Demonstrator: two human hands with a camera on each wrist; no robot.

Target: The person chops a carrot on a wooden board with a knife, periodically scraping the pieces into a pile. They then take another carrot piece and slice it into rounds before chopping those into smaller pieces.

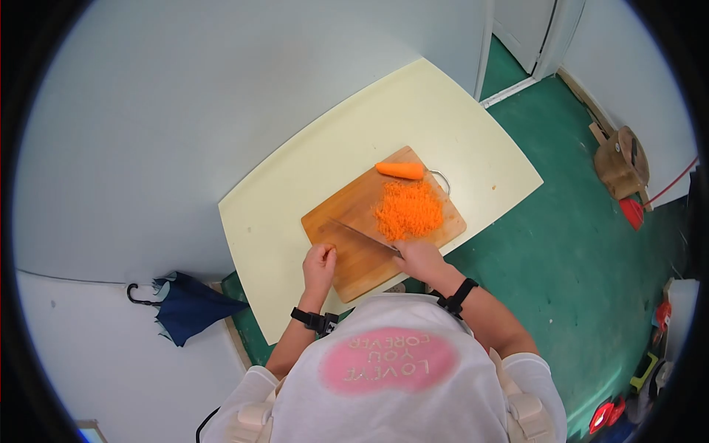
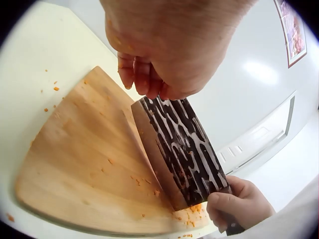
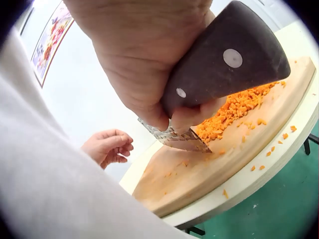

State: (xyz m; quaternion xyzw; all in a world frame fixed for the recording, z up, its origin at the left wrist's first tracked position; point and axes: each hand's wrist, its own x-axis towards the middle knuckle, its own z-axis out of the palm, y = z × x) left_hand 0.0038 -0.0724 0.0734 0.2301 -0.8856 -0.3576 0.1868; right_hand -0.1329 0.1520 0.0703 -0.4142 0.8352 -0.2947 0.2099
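My right hand [image 1: 421, 260] grips the dark riveted handle [image 3: 214, 62] of a broad kitchen cleaver [image 2: 179, 149], whose dark and silver patterned blade stands on edge, close over a wooden cutting board [image 1: 358, 273]. Orange crumbs cling to the blade. To the left of the cleaver, my left hand [image 1: 319, 267] hangs with loosely curled fingers and nothing in them; carrot bits stick to its skin. Beyond the blade lies a heap of finely chopped carrot [image 1: 410, 212]. A whole peeled-looking carrot piece [image 1: 399, 170] rests at the board's far edge.
The board lies on a pale yellow table [image 1: 281, 199] against a wall, its metal ring handle [image 1: 443, 180] at the far right. Carrot crumbs are scattered on board and tabletop. A blue umbrella [image 1: 188, 306] leans at left; a wooden pot-like container [image 1: 622, 162] stands on the green floor.
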